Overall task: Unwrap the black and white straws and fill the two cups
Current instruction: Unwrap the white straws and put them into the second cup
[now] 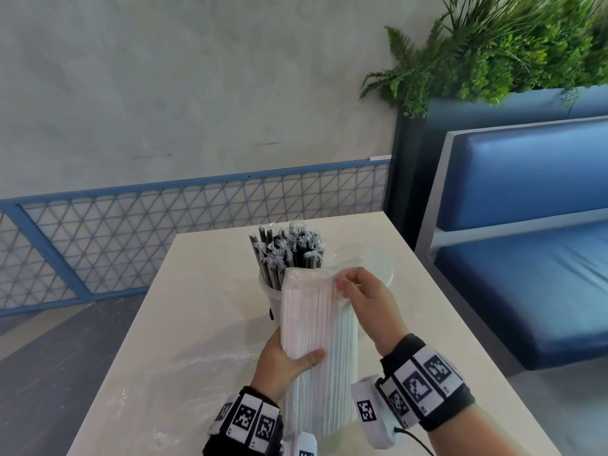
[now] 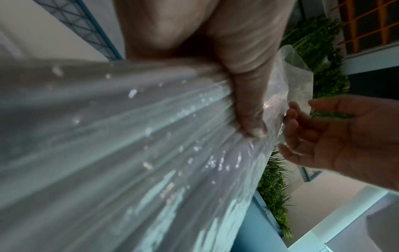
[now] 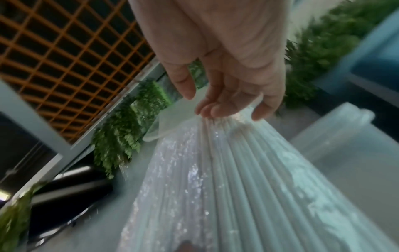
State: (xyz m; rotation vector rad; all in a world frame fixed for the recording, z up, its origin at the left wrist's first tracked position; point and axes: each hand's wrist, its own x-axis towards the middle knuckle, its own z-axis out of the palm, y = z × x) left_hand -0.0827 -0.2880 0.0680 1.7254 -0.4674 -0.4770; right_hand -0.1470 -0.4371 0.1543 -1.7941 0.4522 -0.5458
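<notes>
White bench (image 1: 184, 324) carries two cups. Left cup (image 1: 270, 292): one bunch of black straws (image 1: 286, 251), upright, individually film-wrapped. Right cup (image 1: 378, 258): clear, contents not discernible. One bundle of white straws (image 1: 316, 330) held upright above bench, just in front of cups, in clear wrap (image 1: 320, 274). Left hand (image 1: 283, 360): fingers curled round bundle's mid-section, thumb across front. Right hand (image 1: 365, 301): fingers pinching wrap at bundle's top.

Blue bench (image 1: 526, 258), leafy planter (image 1: 493, 54) (behind), mesh railing (image 1: 164, 232)
</notes>
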